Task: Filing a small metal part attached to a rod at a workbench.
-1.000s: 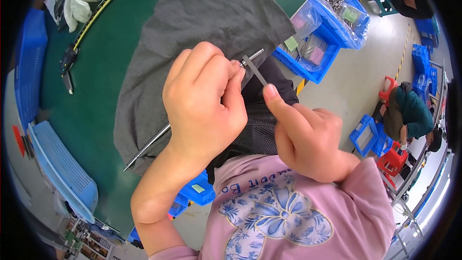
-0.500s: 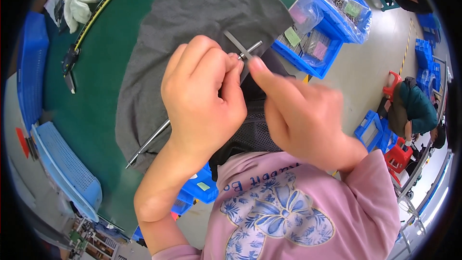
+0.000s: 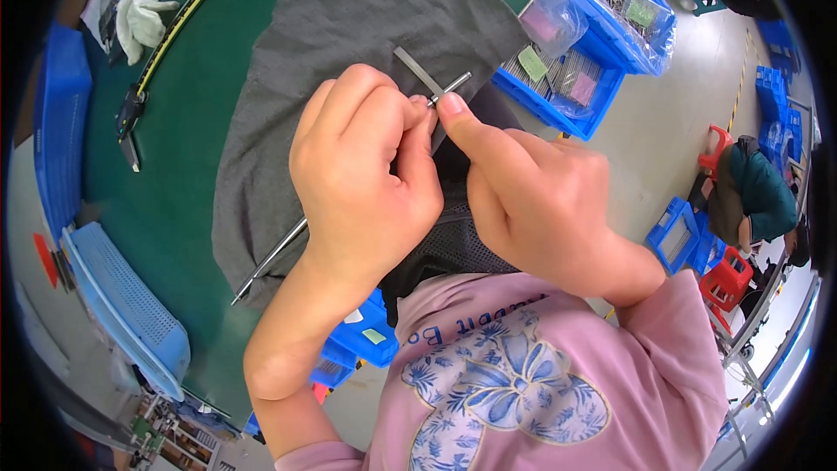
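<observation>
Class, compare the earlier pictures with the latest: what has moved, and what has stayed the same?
The right hand has moved up and to the left, sliding the flat metal strip across the metal rod, so more of the strip sticks out beyond it. Nothing was let go. The left hand still holds the rod; the grey cloth lies as before.

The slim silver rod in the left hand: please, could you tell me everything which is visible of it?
The long, slim silver rod looks metallic, round and shiny. It slants from lower left to upper right over the grey cloth sheet. The bare left hand is closed around its middle, hiding that part; both ends show. Near the upper-right end, a flat grey metal strip, held by the bare right hand, crosses it, apparently touching.
</observation>
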`<state>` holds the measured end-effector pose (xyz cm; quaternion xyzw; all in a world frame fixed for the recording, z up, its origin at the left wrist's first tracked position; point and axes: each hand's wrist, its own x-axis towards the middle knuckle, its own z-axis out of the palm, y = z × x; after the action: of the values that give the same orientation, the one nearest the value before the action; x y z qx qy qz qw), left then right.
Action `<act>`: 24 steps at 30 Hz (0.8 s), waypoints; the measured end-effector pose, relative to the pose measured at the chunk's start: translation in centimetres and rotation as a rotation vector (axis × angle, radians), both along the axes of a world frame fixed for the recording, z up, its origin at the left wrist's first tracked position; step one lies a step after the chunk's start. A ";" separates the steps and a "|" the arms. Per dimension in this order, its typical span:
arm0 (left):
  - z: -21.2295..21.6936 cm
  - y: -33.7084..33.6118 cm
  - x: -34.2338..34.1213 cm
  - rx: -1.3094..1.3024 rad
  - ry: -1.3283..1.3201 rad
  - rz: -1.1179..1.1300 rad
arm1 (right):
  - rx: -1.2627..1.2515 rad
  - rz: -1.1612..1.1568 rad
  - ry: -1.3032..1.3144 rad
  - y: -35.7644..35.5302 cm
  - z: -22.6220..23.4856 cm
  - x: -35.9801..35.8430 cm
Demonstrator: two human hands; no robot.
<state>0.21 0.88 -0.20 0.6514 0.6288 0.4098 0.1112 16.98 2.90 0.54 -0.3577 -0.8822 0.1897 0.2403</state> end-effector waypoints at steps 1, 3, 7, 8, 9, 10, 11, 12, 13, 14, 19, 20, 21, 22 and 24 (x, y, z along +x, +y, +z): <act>0.1 -0.1 0.0 0.010 -0.004 -0.011 | 0.019 -0.014 -0.002 -0.3 -0.2 0.0; 0.0 -0.1 0.0 0.019 -0.012 -0.005 | 0.034 -0.010 0.034 -0.9 -0.9 0.7; 0.0 -0.1 0.1 0.021 -0.017 -0.007 | 0.054 -0.019 0.066 -0.8 -1.0 0.5; 0.1 0.0 0.0 0.026 -0.003 -0.012 | 0.093 -0.013 0.106 0.1 -1.6 -0.5; 0.1 0.0 0.0 0.016 -0.002 0.002 | 0.100 -0.021 0.103 0.0 -1.6 -0.7; 0.1 -0.2 0.0 0.013 -0.001 -0.002 | 0.107 -0.029 0.101 -0.1 -1.7 -0.8; -0.1 -0.3 -0.1 0.015 -0.014 -0.005 | 0.089 -0.035 0.119 -0.5 -2.0 -0.4; -0.1 -0.1 0.0 0.020 -0.029 -0.009 | 0.073 -0.041 0.136 -1.1 -2.5 0.4; 0.0 0.0 -0.1 0.024 -0.026 -0.005 | 0.034 -0.048 0.121 -1.6 -2.9 0.9; -0.1 0.1 0.0 0.029 -0.015 -0.009 | 0.034 -0.050 0.121 -1.1 -2.9 0.7; 0.0 -0.2 -0.1 0.030 -0.003 -0.018 | 0.155 -0.042 0.262 -0.3 -4.3 -0.9; -0.1 -0.2 -0.1 0.032 -0.001 -0.015 | 0.159 -0.053 0.257 -0.7 -4.8 -0.5; -0.1 -0.1 0.0 0.024 0.000 -0.017 | 0.133 -0.052 0.255 -1.0 -5.0 -0.2; -0.2 -0.1 0.0 0.017 -0.001 -0.020 | 0.134 -0.048 0.256 -0.7 -5.6 -0.3; -0.2 -0.1 0.0 0.039 -0.004 -0.035 | 0.257 -0.093 0.363 0.3 -5.5 -1.7</act>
<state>0.22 0.75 -0.35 0.6634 0.6090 0.4214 0.1068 15.28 3.23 -5.01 -0.3243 -0.8241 0.1257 0.4471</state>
